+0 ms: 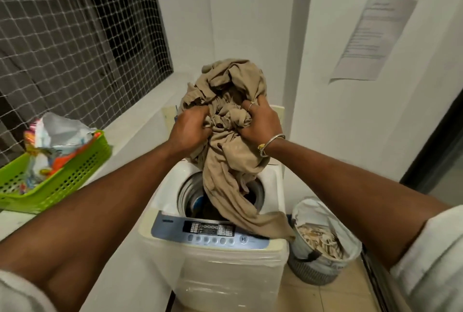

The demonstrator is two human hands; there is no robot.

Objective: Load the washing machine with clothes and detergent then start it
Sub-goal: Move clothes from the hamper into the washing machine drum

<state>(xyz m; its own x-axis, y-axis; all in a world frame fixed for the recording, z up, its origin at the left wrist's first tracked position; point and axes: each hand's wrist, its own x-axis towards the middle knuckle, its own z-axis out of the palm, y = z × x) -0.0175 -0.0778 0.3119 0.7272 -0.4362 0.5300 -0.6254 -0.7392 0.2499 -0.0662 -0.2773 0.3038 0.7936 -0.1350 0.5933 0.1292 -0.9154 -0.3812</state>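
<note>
- Both forearms reach forward from the lower corners and converge over the top-loading washing machine (213,256), pale sleeves pushed up past the elbows.
- Its control panel (213,232) faces the person, with the drum (195,194) open behind it.
- A lined bin (323,239) stands on the floor at the machine's three o'clock.
- The left hand (190,131), knuckles up, grips the tan garment (233,101) at its nine o'clock side.
- The right hand (263,121), wearing a ring and bangle, clenches the bundle at three o'clock.
- The garment is bunched above the drum; its tail hangs inside and drapes over the panel at five o'clock.
- A green basket (75,171) holding a crumpled packet (50,141) sits on the ledge at nine o'clock.
</note>
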